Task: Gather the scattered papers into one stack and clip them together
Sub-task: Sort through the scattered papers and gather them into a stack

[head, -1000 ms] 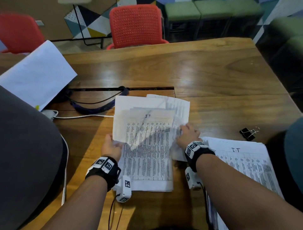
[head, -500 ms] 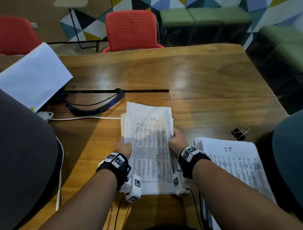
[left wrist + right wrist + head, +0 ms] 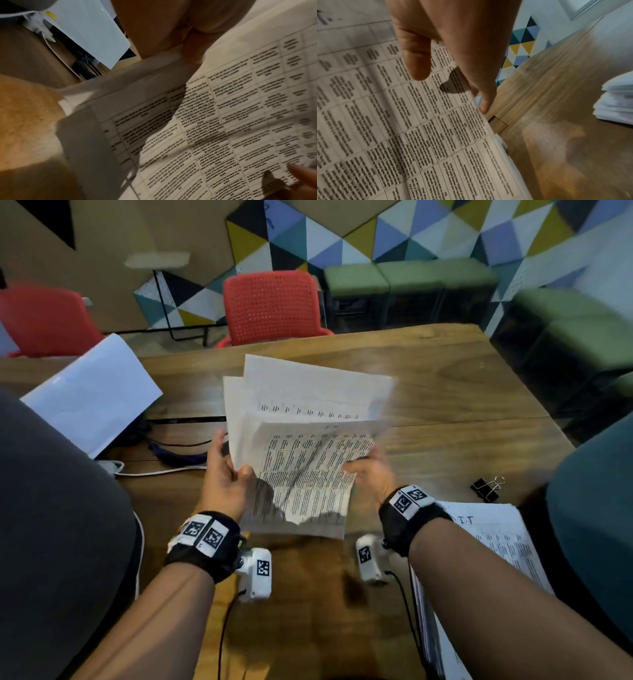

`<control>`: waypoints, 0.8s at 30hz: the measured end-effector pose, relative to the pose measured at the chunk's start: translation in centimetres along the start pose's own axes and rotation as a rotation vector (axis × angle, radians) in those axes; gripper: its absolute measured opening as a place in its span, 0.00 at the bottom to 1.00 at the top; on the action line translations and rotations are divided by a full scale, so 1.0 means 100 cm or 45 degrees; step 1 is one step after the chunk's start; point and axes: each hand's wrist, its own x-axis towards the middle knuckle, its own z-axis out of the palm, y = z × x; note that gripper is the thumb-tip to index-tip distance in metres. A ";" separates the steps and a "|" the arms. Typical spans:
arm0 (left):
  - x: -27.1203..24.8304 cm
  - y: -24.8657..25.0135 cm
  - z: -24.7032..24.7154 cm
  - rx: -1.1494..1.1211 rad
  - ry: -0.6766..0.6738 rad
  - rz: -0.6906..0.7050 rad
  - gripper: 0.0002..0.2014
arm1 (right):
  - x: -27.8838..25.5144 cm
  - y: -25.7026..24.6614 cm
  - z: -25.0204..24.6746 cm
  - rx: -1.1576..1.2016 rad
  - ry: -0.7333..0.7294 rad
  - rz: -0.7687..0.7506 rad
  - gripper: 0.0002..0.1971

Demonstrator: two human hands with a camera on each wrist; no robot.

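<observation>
Two hands held our papers (image 3: 301,460) up off the table (image 3: 445,405), one hand on each side. We held them that way so the sheets could slide down and line up, we think, since they were not even yet. The back sheets stuck out at the top and to the left of the front one.

Our left hand (image 3: 227,477) gripped the left edge. Its thumb lay on the front page and its fingers curled round behind. Our right hand (image 3: 371,470) was at the right edge. In the right wrist view its fingers (image 3: 486,102) were nearly straight along the edge, and the thumb hung just over the page. It looked like it was steadying the papers more than squeezing them.

The papers were tilted up toward us, with the printed side facing us. Their long way ran from near us to far from us. The top of the page, with the small heading, pointed away toward the red chair (image 3: 270,306). The bottom edge hung low, near our wrists, just over the table.

The black clip (image 3: 484,489) lay on the table, off to the right, well apart from our hands. Another pile of papers (image 3: 496,542) lay under our right arm. We had not clipped anything yet.
</observation>
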 end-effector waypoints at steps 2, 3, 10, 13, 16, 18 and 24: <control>-0.002 0.004 -0.005 -0.036 -0.017 -0.006 0.35 | -0.009 -0.015 0.000 0.044 0.006 -0.025 0.35; -0.002 0.004 -0.006 -0.040 -0.004 -0.032 0.31 | -0.014 -0.022 0.001 0.039 -0.016 -0.040 0.29; -0.013 0.000 -0.005 -0.221 0.028 -0.067 0.23 | -0.031 -0.024 0.017 0.001 -0.108 -0.332 0.31; -0.019 -0.007 -0.008 -0.200 0.029 -0.078 0.27 | -0.033 -0.012 0.020 -0.184 -0.029 -0.388 0.35; -0.022 -0.009 -0.007 -0.228 0.042 -0.136 0.31 | -0.036 -0.006 0.021 -0.202 0.044 -0.341 0.39; -0.021 -0.012 -0.006 -0.228 0.049 -0.170 0.32 | -0.038 -0.004 0.022 -0.219 0.055 -0.347 0.38; -0.018 -0.009 0.002 -0.146 0.145 -0.115 0.20 | -0.051 -0.005 0.031 -0.407 0.156 -0.329 0.31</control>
